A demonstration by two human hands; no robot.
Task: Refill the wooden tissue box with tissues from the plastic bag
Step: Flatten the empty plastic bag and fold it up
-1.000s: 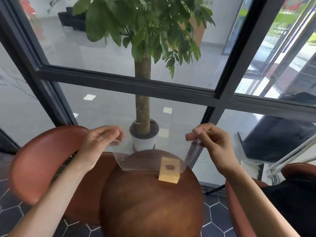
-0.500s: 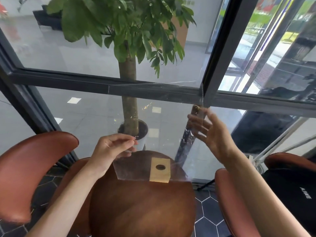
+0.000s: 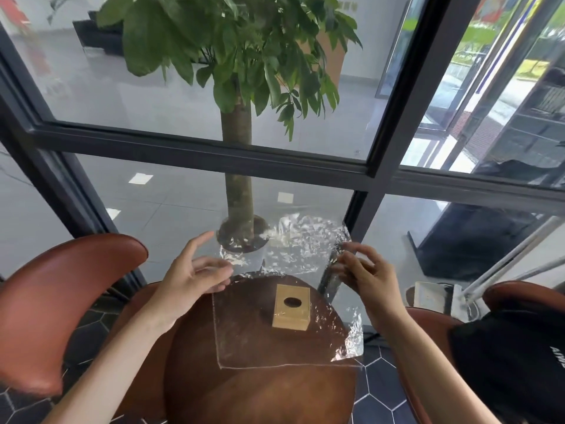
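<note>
A small wooden tissue box [image 3: 291,307] with an oval hole in its top stands near the far edge of the round wooden table [image 3: 260,399]. I see it through a clear, crinkled plastic bag [image 3: 275,341] that hangs spread out in the air above it. My left hand [image 3: 195,273] pinches the bag's left edge with the index finger stretched out. My right hand [image 3: 365,278] grips the bag's right edge. No tissues show inside the bag.
Brown leather chairs stand at the left [image 3: 61,301] and right [image 3: 519,298] of the table; a black garment [image 3: 513,362] lies on the right one. A glass wall with dark frames [image 3: 214,154] is right behind the table, a potted tree [image 3: 238,185] beyond it.
My right hand has come down from beside the window frame to the level of my left hand. The bag, stretched up before, now hangs spread wide between both hands.
</note>
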